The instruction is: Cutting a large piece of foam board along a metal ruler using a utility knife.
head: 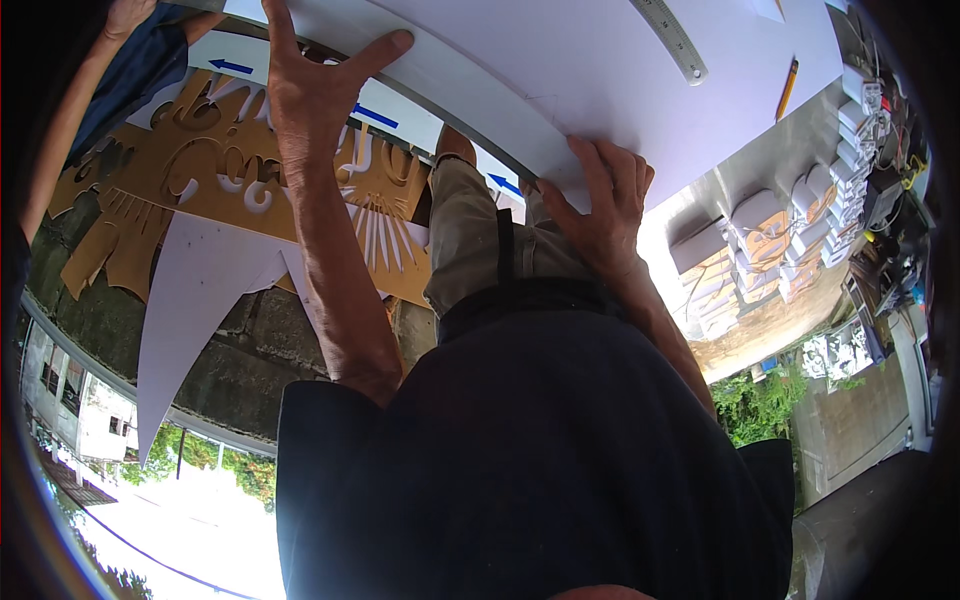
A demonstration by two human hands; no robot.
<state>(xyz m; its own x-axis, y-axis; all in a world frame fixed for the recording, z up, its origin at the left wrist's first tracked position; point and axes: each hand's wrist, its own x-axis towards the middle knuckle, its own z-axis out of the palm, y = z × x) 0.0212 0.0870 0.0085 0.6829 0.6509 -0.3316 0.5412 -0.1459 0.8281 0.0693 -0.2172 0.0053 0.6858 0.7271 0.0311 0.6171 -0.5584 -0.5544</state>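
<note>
A long, pale, flat strip (480, 86) lies along the near edge of a large white sheet (720, 142). On the strip rests the thumb of my left hand (311, 90), spread wide from the fingers, which run out at the top of the view. My right hand (611, 195) grips the strip's right end, fingers on top and thumb at the near edge. Farther in on the sheet are a steel ruler (671, 41), cut off by the top of the view, and a yellow and black pencil (786, 88).
Another person's arm (71, 120) and dark blue clothing show at the upper left. Brown panels with cut-out ornamental shapes (217, 165) and a white pointed piece (187, 292) stand at the left. Several white cut pieces (765, 225) and cluttered cables lie at the right.
</note>
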